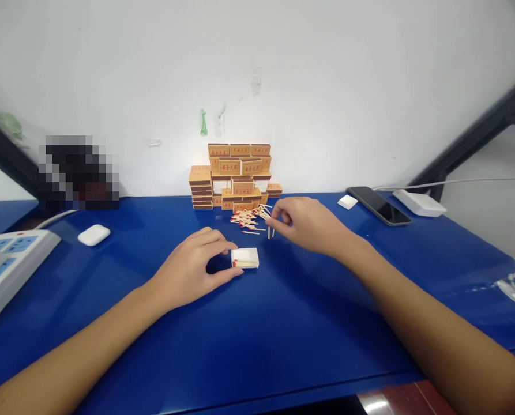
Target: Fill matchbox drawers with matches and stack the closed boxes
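Observation:
My left hand [196, 262] grips the left end of a small white matchbox tray [247, 255] between thumb and fingers. A few red-tipped matches lie along the tray's near side. My right hand [307, 222] is closed in a pinch on a couple of matches [269, 231], which point downward from the fingertips. Just left of those fingers, a loose pile of matches [245, 219] with red heads lies on the table. Behind the pile stands a stack of yellow-orange matchboxes [240, 167] with red lettering, some of them partly hidden by others.
A blue table [257, 346] meets a white wall. At left are a power strip [19, 259] and a white earbud case [93, 234]. On the right lie a black phone [379, 206], a white box-shaped device [420, 203] with a cable, and a small white square [348, 202].

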{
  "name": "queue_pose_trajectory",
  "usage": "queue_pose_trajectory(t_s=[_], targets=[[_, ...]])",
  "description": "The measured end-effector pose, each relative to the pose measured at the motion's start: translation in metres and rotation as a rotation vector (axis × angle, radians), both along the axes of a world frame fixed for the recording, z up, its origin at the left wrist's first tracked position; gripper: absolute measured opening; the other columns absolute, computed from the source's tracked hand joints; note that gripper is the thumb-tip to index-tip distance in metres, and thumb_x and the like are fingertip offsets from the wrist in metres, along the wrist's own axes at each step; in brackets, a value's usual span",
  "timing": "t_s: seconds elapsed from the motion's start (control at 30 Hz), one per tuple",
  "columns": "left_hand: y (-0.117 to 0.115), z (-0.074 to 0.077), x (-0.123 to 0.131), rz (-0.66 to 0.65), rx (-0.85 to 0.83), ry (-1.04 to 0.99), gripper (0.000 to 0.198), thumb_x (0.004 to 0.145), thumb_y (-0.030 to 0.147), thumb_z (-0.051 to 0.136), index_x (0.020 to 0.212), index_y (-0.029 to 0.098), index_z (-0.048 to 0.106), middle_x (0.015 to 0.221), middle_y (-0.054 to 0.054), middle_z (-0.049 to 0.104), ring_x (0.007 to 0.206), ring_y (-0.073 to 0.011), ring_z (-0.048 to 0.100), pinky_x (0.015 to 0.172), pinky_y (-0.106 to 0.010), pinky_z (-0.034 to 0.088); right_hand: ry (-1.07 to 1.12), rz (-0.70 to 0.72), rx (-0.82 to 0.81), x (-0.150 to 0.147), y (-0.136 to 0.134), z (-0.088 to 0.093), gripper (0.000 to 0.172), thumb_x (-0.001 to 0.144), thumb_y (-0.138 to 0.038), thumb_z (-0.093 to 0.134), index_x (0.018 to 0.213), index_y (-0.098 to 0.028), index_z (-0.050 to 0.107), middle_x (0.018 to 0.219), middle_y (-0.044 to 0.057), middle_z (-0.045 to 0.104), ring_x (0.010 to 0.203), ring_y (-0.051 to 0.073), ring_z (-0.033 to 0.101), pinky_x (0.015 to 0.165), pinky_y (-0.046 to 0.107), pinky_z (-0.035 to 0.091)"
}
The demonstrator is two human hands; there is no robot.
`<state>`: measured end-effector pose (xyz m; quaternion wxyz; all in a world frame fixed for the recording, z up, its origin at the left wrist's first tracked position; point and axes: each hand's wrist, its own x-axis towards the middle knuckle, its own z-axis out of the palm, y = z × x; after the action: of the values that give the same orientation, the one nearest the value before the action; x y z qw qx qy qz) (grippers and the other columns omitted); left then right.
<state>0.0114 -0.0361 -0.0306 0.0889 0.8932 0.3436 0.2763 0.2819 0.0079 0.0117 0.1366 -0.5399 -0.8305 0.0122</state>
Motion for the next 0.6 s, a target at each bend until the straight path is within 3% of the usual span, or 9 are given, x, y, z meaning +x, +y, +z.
queue_pose_trajectory(t_s=[0.13, 0.27, 0.43, 0.6], targets=[[0.001, -0.001, 0.0, 0.016, 0.001, 0.002, 0.027, 0.096, 0.04, 0.073, 0.116, 0.022, 0.073, 0.1, -0.006, 0.07, 0.093, -0.0234, 0.063, 0.086, -0.04, 0.053, -0.023, -0.123, -0.157, 0.004, 0.009, -0.011, 0.023, 0.094, -0.04, 0.067, 0.082, -0.02, 0.069, 0.08, 0.004, 0.072, 0.066, 0.017, 0.059, 0.059, 0.03, 0.035], [0.001, -0.001, 0.0, 0.021, -0.01, 0.007, 0.028, 0.096, 0.041, 0.073, 0.116, 0.022, 0.073, 0.1, -0.006, 0.069, 0.093, -0.0234, 0.062, 0.086, -0.041, 0.053, -0.049, -0.211, -0.167, -0.005, 0.007, -0.017, 0.032, 0.093, -0.047, 0.068, 0.076, -0.021, 0.071, 0.076, 0.006, 0.072, 0.069, 0.021, 0.063, 0.061, 0.032, 0.039], [0.002, -0.001, -0.001, 0.018, -0.009, 0.013, 0.026, 0.096, 0.038, 0.073, 0.116, 0.021, 0.073, 0.1, -0.006, 0.069, 0.094, -0.0228, 0.062, 0.085, -0.04, 0.053, -0.082, -0.229, -0.212, -0.005, 0.006, -0.015, 0.023, 0.095, -0.035, 0.067, 0.08, -0.018, 0.073, 0.08, 0.009, 0.076, 0.071, 0.021, 0.068, 0.06, 0.031, 0.04], [0.002, -0.001, -0.001, 0.03, -0.013, 0.017, 0.027, 0.096, 0.04, 0.073, 0.117, 0.022, 0.073, 0.102, -0.006, 0.07, 0.095, -0.0233, 0.063, 0.086, -0.04, 0.053, -0.149, -0.187, -0.269, 0.006, 0.009, -0.013, 0.025, 0.1, -0.027, 0.06, 0.081, -0.018, 0.073, 0.087, 0.011, 0.077, 0.071, 0.02, 0.068, 0.061, 0.03, 0.042]])
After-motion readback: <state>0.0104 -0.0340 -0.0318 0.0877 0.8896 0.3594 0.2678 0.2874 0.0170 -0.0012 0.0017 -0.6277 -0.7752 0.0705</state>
